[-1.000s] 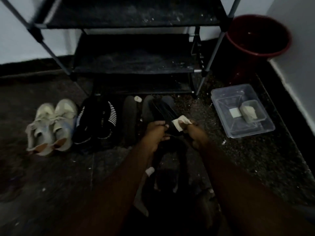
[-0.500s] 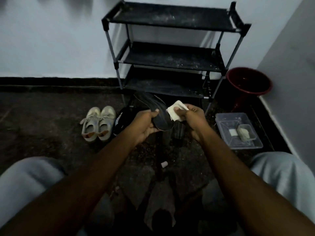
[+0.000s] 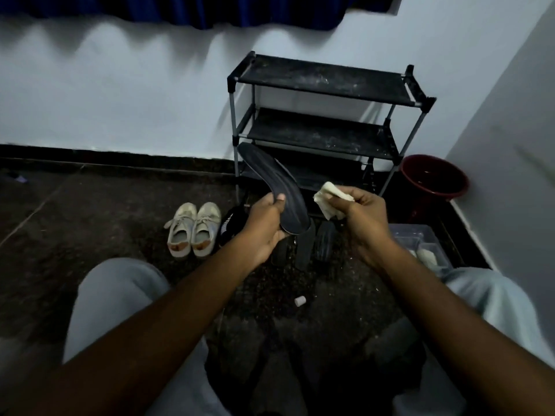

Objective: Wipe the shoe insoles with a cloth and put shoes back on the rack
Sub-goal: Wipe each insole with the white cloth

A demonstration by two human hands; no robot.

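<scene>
- I hold the dark insole (image 3: 274, 187) up in the air in front of me, out of its shoe. That way I can reach its whole top side.
- My left hand (image 3: 267, 226) grips its near end. The fingers (image 3: 280, 202) curl round the edge and my thumb presses on top, so it won't slip when I rub.
- My right hand (image 3: 365, 213) holds the pale cloth (image 3: 329, 199). Those fingers (image 3: 357, 194) are curled tight round it in a bunch. The cloth is just beside the insole, ready to wipe.
- Dark shoes (image 3: 324, 243) wait on the floor under my hands, close by for the insole to go back in.
- White shoes (image 3: 193, 229) sit side by side to the left.
- The black rack (image 3: 324, 76) stands behind by the wall. I think shoes go there last.
- A clear box (image 3: 420, 237) sits near my right arm.
</scene>
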